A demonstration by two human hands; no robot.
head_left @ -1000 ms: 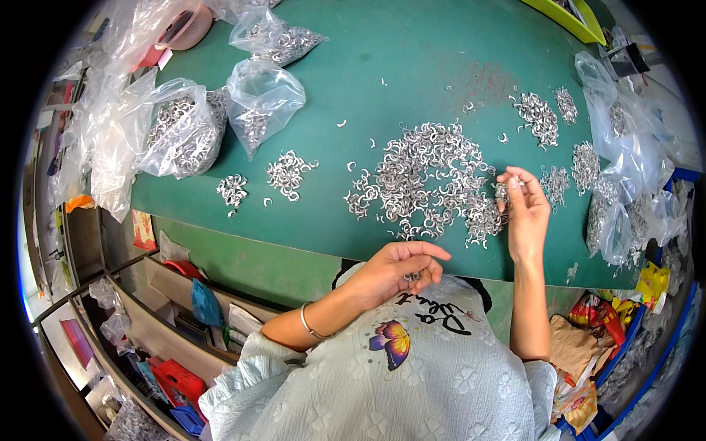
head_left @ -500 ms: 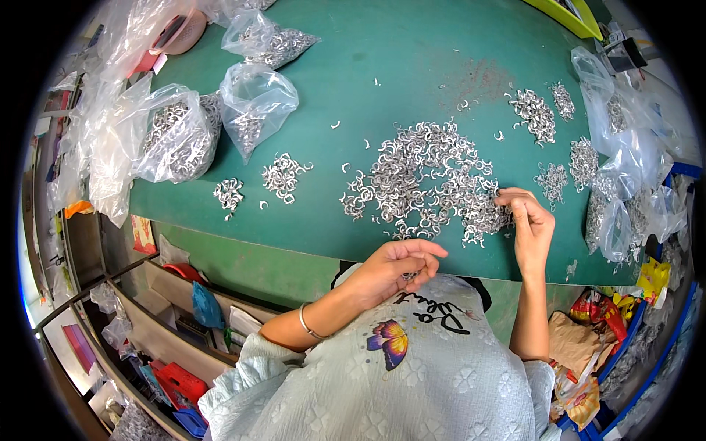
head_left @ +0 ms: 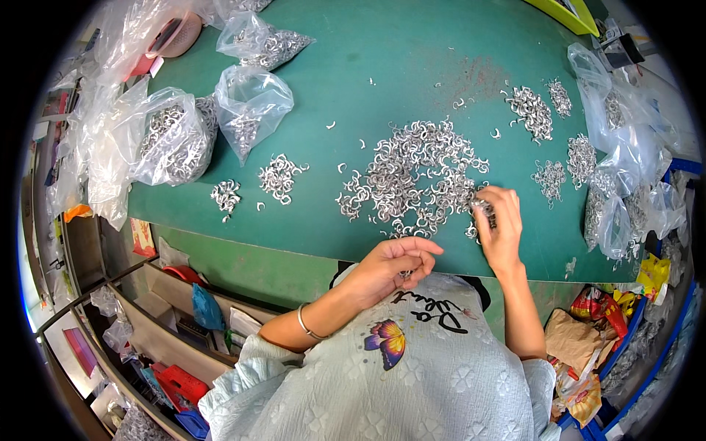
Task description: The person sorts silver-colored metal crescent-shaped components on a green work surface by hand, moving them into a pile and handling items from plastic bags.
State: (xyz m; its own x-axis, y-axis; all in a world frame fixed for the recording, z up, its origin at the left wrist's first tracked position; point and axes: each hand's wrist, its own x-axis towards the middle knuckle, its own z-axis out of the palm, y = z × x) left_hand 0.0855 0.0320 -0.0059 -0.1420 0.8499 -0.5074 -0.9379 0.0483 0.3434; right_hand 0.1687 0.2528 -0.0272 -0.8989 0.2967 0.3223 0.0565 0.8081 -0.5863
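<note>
A wide heap of small silvery curved metal pieces [head_left: 412, 165] lies on the green tabletop. At the heap's right side my right hand [head_left: 503, 228] is closed round a cluster of these pieces [head_left: 485, 209], its fingers bent down to the table. My left hand [head_left: 393, 268] hovers at the front edge, index finger stretched out and the other fingers curled in. A bit of grey metal [head_left: 405, 273] shows within those curled fingers; how many pieces they hold is hidden.
Smaller piles [head_left: 279, 178] of similar pieces sit to the left, others [head_left: 531, 114] to the right. Clear plastic bags [head_left: 176, 140] with metal pieces stand at the left, more bags [head_left: 614, 169] at the right edge. A yellow-green tray [head_left: 566, 16] is at the far right.
My right hand has moved left and gathered a cluster of curved metal pieces from the heap's right side. My left hand has stayed nearly still.
</note>
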